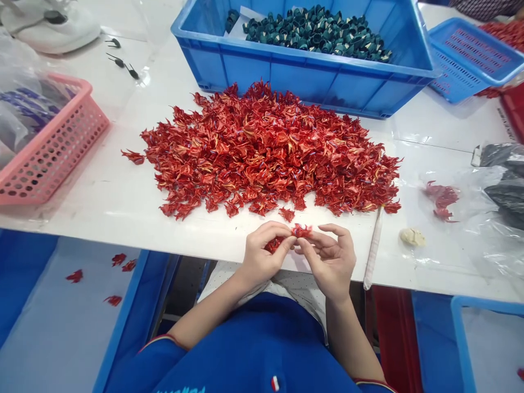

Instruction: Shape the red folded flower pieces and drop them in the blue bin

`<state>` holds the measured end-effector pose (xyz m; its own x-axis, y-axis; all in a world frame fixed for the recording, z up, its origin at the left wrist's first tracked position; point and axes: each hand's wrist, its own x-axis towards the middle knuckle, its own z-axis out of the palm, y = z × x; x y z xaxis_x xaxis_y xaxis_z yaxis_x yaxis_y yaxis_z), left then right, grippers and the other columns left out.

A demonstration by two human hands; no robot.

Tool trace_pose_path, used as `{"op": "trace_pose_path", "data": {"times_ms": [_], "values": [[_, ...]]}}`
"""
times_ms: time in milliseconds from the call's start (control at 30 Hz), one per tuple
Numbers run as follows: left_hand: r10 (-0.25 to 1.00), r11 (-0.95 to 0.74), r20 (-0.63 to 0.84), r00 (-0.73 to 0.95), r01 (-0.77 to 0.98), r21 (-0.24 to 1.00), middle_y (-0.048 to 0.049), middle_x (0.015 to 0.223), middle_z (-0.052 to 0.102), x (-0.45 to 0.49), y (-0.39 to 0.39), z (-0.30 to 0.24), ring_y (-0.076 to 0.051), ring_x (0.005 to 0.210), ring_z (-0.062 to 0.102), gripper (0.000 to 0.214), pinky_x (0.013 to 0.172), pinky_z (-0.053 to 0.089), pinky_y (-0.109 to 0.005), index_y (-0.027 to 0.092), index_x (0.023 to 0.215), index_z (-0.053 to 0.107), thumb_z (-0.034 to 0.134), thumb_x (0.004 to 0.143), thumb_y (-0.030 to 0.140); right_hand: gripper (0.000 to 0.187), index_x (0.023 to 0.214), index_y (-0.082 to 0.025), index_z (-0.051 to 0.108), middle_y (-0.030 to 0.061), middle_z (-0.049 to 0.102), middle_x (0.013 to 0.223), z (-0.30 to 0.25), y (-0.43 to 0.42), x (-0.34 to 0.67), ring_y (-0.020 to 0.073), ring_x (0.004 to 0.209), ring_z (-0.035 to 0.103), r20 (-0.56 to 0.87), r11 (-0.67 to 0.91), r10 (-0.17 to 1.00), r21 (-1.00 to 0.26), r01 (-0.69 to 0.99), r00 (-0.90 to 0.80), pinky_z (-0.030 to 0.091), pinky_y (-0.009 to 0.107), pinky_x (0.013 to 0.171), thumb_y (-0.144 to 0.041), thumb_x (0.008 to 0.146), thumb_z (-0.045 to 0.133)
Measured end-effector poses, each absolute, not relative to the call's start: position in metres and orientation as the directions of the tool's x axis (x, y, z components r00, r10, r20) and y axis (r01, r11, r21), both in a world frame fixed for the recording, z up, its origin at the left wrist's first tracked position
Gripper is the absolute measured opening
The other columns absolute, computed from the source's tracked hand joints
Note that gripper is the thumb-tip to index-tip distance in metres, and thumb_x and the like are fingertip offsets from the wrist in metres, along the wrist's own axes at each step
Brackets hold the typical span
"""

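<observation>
Close to the front edge of the white table, my left hand (268, 252) is closed with red spiky pieces in its fingers. One red spiky piece (302, 230) shows between the fingertips of both hands. My right hand (332, 256) pinches at that piece with thumb and a finger, its other fingers loosely curled. Just beyond my hands lies a wide pile of red spiky pieces (266, 155), glossy and crumpled, some with yellowish streaks. A single loose red piece (286, 214) rests between the pile and my left hand.
Behind the pile stands a blue bin (311, 79) of dark green pieces. A pink basket (61, 147) is at the left. Right of my hands lie a white stick (373, 251), a cream lump (412, 237) and clear plastic bags (487, 218). A lined blue crate (118, 322) sits below left.
</observation>
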<state>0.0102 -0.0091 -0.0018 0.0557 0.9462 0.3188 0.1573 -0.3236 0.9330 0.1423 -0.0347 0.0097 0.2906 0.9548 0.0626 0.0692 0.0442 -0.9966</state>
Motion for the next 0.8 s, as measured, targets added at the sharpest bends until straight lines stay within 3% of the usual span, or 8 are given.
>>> {"op": "trace_pose_path", "data": {"times_ms": [100,200,333,400,467,567,667,800], "values": [[0.985,-0.163,0.16,0.056,0.058,0.985,-0.0048,0.073,0.069,0.009,-0.009,-0.004,-0.016,0.068,0.069,0.016,0.056,0.056,-0.024,0.017,0.072,0.066,0.065,0.086,0.025,0.03,0.091,-0.023,0.056,0.0032,0.071,0.08,0.021,-0.032,0.174,0.0154,0.058,0.063,0.106,-0.056,0.903,-0.932,0.359,0.415,0.051,0.029,0.052,-0.041,0.076,0.074],[0.996,-0.015,0.018,0.082,-0.043,0.999,-0.006,0.078,0.069,0.009,-0.01,-0.005,-0.014,0.058,0.068,0.019,0.04,0.049,-0.018,0.015,0.074,0.065,0.066,0.085,0.031,0.029,0.085,-0.022,0.054,0.002,0.062,0.079,0.025,-0.025,0.219,0.0153,0.058,0.053,0.198,-0.333,0.762,-0.696,0.636,0.616,0.045,0.034,0.061,-0.044,0.077,0.069],[0.995,0.06,-0.051,0.089,-0.104,0.993,-0.0039,0.067,0.069,0.009,-0.011,-0.003,-0.013,0.052,0.066,0.02,0.036,0.049,-0.016,0.014,0.075,0.065,0.068,0.083,0.033,0.025,0.094,-0.021,0.05,0.0042,0.055,0.083,0.019,-0.015,0.258,0.0222,0.072,0.052,0.087,-0.546,0.778,-0.395,0.739,0.622,0.039,0.037,0.067,-0.036,0.078,0.061],[0.994,0.075,-0.065,0.084,-0.11,0.991,-0.0031,0.063,0.069,0.009,-0.011,-0.002,-0.013,0.049,0.065,0.019,0.036,0.05,-0.016,0.014,0.075,0.066,0.068,0.082,0.031,0.019,0.097,-0.02,0.05,0.0028,0.052,0.079,0.015,-0.014,0.263,0.0227,0.072,0.051,0.055,-0.515,0.815,-0.387,0.765,0.576,0.038,0.036,0.066,-0.029,0.08,0.053],[0.994,0.087,-0.079,0.078,-0.105,0.991,-0.003,0.062,0.069,0.009,-0.011,-0.001,-0.014,0.05,0.067,0.018,0.036,0.05,-0.016,0.014,0.074,0.066,0.069,0.08,0.03,0.017,0.097,-0.02,0.052,0.0018,0.052,0.077,0.012,-0.017,0.262,0.0204,0.069,0.051,0.066,-0.445,0.843,-0.473,0.76,0.534,0.038,0.035,0.066,-0.025,0.081,0.049],[0.993,0.098,-0.091,0.07,-0.098,0.99,-0.0034,0.064,0.069,0.009,-0.01,0.001,-0.016,0.054,0.069,0.017,0.035,0.049,-0.016,0.014,0.072,0.065,0.069,0.079,0.029,0.015,0.093,-0.021,0.058,-0.0002,0.052,0.074,0.014,-0.028,0.262,0.0144,0.058,0.046,0.045,-0.316,0.852,-0.751,0.58,0.522,0.037,0.03,0.057,-0.03,0.083,0.053],[0.993,0.094,-0.087,0.076,-0.088,0.992,-0.0033,0.064,0.069,0.009,-0.009,0.003,-0.016,0.054,0.069,0.016,0.035,0.05,-0.016,0.014,0.072,0.065,0.068,0.079,0.028,0.018,0.088,-0.022,0.065,-0.0003,0.053,0.071,0.021,-0.04,0.272,0.0112,0.054,0.045,0.01,-0.093,0.843,-0.982,0.164,0.537,0.034,0.024,0.047,-0.036,0.078,0.065],[0.995,0.081,-0.076,0.064,-0.075,0.994,-0.0039,0.067,0.07,0.009,-0.008,0.004,-0.015,0.051,0.068,0.014,0.035,0.049,-0.016,0.015,0.069,0.065,0.07,0.077,0.026,0.04,0.095,-0.023,0.07,-0.0014,0.054,0.075,0.033,-0.049,0.292,0.0053,0.053,0.039,0.057,0.245,0.795,-0.941,-0.234,0.604,0.026,0.016,0.041,-0.026,0.057,0.083]]}}
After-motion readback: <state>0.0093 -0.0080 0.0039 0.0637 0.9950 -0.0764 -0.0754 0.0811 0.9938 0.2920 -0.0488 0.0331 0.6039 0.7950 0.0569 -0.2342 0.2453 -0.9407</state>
